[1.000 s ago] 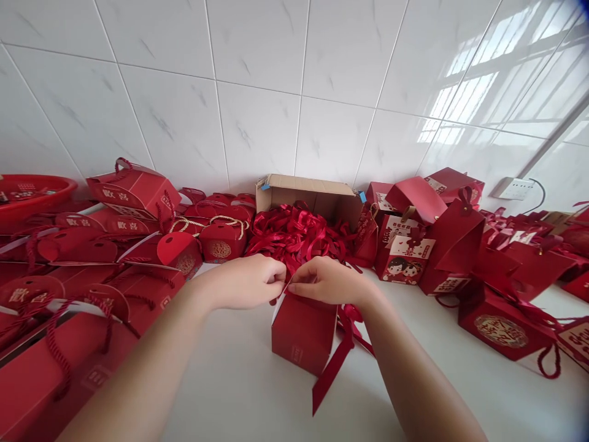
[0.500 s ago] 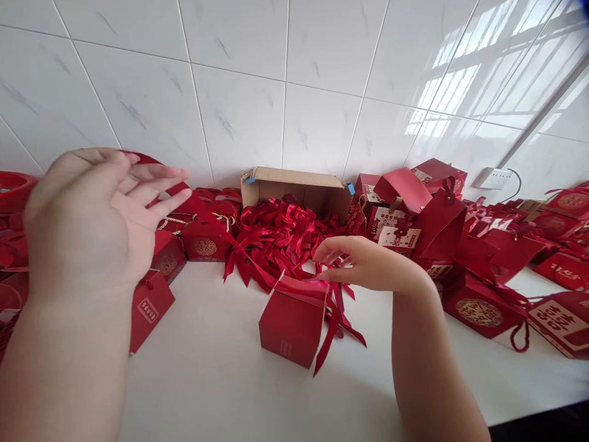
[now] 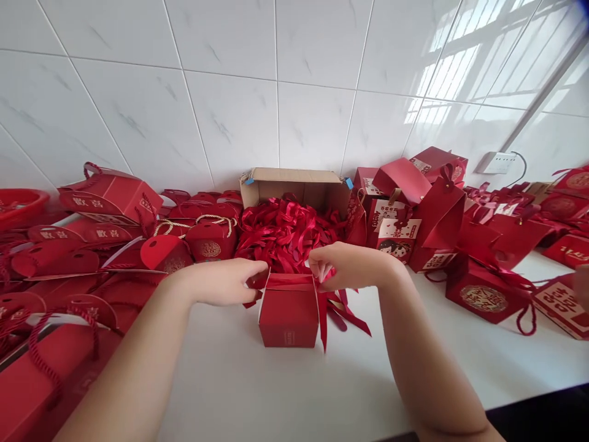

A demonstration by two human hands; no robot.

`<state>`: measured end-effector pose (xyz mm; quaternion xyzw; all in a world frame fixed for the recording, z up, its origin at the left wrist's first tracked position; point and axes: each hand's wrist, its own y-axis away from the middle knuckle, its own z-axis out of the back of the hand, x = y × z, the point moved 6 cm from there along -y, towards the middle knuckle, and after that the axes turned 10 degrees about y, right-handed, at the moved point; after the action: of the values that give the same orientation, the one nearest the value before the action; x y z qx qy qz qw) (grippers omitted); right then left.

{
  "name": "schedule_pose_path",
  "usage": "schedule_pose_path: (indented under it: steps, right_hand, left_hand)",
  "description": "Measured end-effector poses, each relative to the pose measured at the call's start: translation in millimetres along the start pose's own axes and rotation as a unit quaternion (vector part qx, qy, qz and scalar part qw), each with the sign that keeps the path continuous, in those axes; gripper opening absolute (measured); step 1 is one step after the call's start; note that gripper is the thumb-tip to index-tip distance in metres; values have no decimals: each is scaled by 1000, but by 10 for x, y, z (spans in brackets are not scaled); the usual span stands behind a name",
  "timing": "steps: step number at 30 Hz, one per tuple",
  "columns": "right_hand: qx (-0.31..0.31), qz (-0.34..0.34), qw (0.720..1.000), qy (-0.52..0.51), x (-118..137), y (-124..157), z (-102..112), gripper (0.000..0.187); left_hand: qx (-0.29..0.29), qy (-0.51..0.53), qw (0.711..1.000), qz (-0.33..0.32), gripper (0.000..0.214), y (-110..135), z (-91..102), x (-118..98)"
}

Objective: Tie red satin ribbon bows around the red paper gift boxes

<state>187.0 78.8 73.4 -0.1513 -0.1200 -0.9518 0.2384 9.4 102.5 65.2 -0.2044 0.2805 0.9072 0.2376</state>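
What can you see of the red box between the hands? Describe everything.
The red box looks like smooth card, with pale edges and faint print low on its near face. It stands upright on the white table. Red ribbon hangs at its right. The left grip and right grip flank its top; contact is unclear.

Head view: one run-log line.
left hand: left of red cardboard box; right hand: at its right; shiny red ribbon pile: behind it

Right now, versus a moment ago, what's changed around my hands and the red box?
Your left hand has come down and rightward to the left side of the red box; its grip is unclear. The box faces you more squarely. Your right hand stays by the box's right edge; the ribbon pile stays behind the box.
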Motion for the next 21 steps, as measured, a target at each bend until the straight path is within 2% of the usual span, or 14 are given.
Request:
schedule_pose_path:
  steps: [6,11,16,21]
  right_hand:
    - [-12,-18,999,32,-67,-32,40,17]
    - [-20,-28,999,34,-153,14,72,14]
    - [-40,-56,997,32,-226,58,114,17]
    - [-62,-65,996,6,-238,121,168,19]
  left_hand:
    - [9,6,1000,-8,15,50,42,47]
    - [6,23,1000,12,29,123,95,152]
    - [-39,29,999,3,37,177,193,212]
    - [-92,17,995,-18,33,217,273,228]
